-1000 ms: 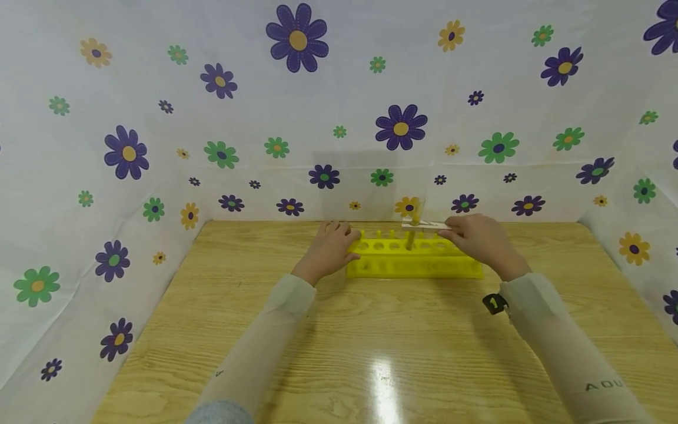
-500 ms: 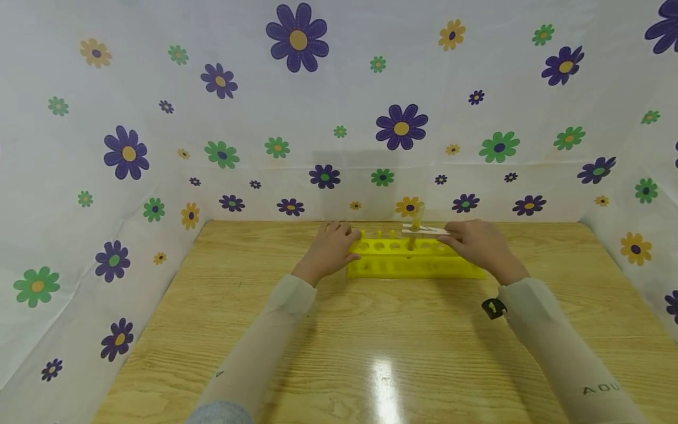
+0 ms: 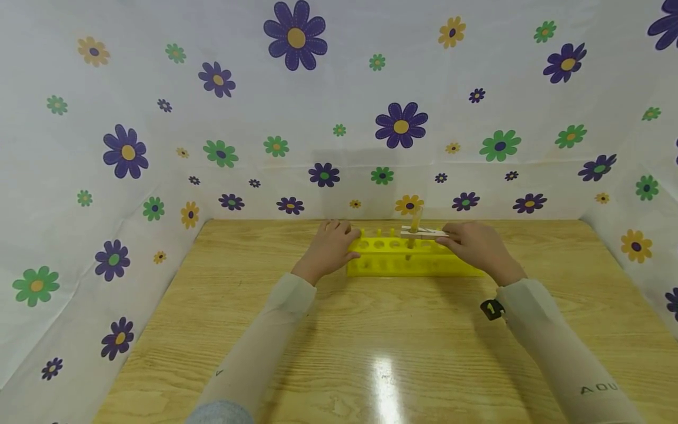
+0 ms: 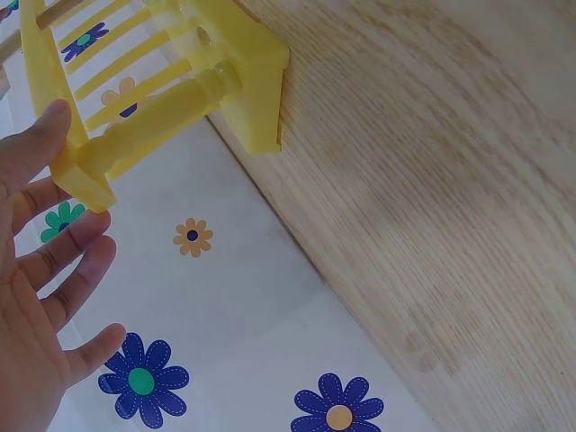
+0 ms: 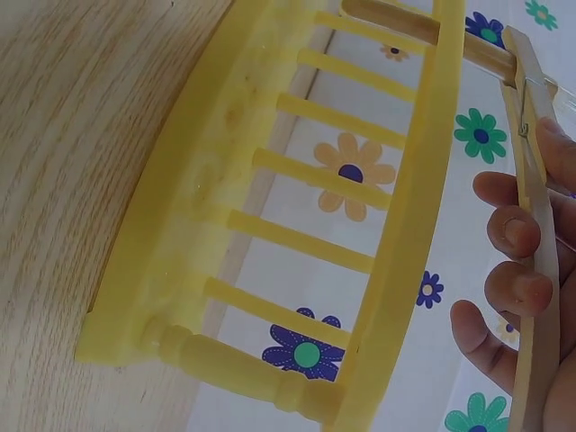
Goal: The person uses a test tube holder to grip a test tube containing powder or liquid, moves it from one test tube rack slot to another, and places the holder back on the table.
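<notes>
A yellow test tube rack stands at the table's far side. My left hand holds its left end; in the left wrist view the thumb and the fingertips pinch the edge of the top plate. My right hand grips a wooden test tube clamp by its handle. Its far end is closed around a test tube with brownish liquid. Slightly tilted, the test tube passes through a hole in the top plate, its rounded bottom hanging above the rack's base in the right wrist view.
The wooden table stretches in front of the rack. Close behind the rack rises a white flowered cloth, which also covers both sides. Short yellow pegs line the rack's back edge.
My right hand has lowered the clamp and test tube, so the tube's bottom has gone down through the rack's hole. The left hand keeps its hold on the rack's end.
</notes>
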`<control>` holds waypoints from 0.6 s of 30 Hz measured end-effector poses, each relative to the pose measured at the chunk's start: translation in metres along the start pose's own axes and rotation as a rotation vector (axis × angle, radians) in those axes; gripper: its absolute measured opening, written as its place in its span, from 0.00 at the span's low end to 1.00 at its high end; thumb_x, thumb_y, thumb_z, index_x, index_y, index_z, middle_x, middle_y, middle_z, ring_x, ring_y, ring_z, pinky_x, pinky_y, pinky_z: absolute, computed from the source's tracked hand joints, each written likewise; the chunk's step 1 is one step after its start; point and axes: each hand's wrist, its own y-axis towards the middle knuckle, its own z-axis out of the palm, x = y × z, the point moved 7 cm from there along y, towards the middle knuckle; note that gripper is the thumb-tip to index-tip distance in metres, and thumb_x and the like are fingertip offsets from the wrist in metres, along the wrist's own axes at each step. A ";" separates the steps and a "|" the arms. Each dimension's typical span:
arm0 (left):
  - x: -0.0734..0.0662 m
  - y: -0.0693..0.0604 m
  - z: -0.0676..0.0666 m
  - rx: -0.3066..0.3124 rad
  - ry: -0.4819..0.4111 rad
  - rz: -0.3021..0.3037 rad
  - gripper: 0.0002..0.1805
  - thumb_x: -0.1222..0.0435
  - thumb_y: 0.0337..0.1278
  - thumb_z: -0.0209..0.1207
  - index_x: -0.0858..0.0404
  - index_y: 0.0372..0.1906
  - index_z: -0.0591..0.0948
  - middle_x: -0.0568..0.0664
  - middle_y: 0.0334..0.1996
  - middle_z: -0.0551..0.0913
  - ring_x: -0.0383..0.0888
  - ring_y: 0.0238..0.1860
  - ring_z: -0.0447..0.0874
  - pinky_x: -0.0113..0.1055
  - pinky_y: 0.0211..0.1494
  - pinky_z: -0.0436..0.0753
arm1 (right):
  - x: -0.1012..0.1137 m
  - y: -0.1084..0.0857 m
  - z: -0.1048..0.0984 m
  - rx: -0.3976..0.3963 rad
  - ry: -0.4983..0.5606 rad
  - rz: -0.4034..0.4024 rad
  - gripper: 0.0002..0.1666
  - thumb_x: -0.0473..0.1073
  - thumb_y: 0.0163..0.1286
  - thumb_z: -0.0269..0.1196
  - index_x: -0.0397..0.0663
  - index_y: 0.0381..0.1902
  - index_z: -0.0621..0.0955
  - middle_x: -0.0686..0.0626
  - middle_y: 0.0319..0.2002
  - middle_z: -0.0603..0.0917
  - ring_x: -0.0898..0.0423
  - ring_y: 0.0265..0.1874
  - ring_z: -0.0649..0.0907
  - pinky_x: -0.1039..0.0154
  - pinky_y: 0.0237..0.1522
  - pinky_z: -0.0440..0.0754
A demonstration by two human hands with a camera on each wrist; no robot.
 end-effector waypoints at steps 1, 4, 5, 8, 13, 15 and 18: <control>0.000 0.000 0.000 -0.004 -0.002 0.003 0.24 0.48 0.56 0.59 0.54 0.55 0.73 0.50 0.47 0.75 0.51 0.53 0.72 0.52 0.67 0.64 | 0.000 0.000 0.000 0.001 0.000 0.003 0.17 0.51 0.67 0.59 0.42 0.41 0.81 0.50 0.25 0.82 0.57 0.20 0.72 0.65 0.25 0.72; -0.001 -0.001 -0.001 -0.016 -0.010 0.010 0.23 0.49 0.56 0.60 0.55 0.54 0.74 0.51 0.45 0.75 0.51 0.52 0.72 0.52 0.67 0.64 | 0.000 0.001 0.002 0.004 0.004 0.009 0.19 0.51 0.67 0.59 0.41 0.44 0.80 0.48 0.28 0.84 0.57 0.21 0.73 0.63 0.26 0.74; -0.001 -0.001 -0.001 -0.019 -0.012 0.013 0.23 0.50 0.56 0.60 0.55 0.54 0.74 0.51 0.45 0.75 0.51 0.52 0.72 0.52 0.67 0.64 | 0.000 0.001 0.002 0.000 0.002 0.010 0.20 0.52 0.67 0.58 0.41 0.45 0.80 0.47 0.29 0.85 0.57 0.21 0.74 0.62 0.26 0.75; -0.001 -0.001 -0.001 -0.021 -0.011 0.012 0.23 0.50 0.56 0.60 0.55 0.53 0.74 0.51 0.45 0.75 0.51 0.52 0.72 0.52 0.67 0.64 | 0.000 0.000 0.004 -0.009 -0.002 0.010 0.21 0.52 0.67 0.58 0.40 0.46 0.80 0.45 0.33 0.86 0.56 0.22 0.76 0.59 0.29 0.79; -0.001 -0.001 -0.001 -0.017 -0.003 0.012 0.23 0.49 0.56 0.60 0.54 0.53 0.74 0.50 0.46 0.75 0.51 0.53 0.72 0.52 0.67 0.64 | 0.001 -0.001 0.006 -0.007 0.006 0.018 0.22 0.52 0.68 0.58 0.40 0.49 0.79 0.42 0.37 0.86 0.55 0.24 0.79 0.56 0.32 0.81; -0.001 -0.001 -0.001 -0.018 0.000 0.013 0.22 0.49 0.56 0.60 0.54 0.53 0.74 0.50 0.46 0.75 0.51 0.53 0.72 0.52 0.67 0.64 | 0.001 -0.002 0.007 -0.004 0.008 0.024 0.22 0.52 0.68 0.58 0.41 0.50 0.78 0.42 0.37 0.86 0.55 0.23 0.78 0.57 0.31 0.80; 0.000 -0.001 0.000 -0.015 0.002 0.013 0.23 0.49 0.57 0.59 0.54 0.54 0.74 0.50 0.46 0.75 0.51 0.53 0.72 0.52 0.67 0.64 | 0.001 -0.002 0.008 -0.001 0.013 0.034 0.22 0.52 0.67 0.58 0.41 0.50 0.78 0.43 0.34 0.86 0.56 0.22 0.76 0.60 0.28 0.78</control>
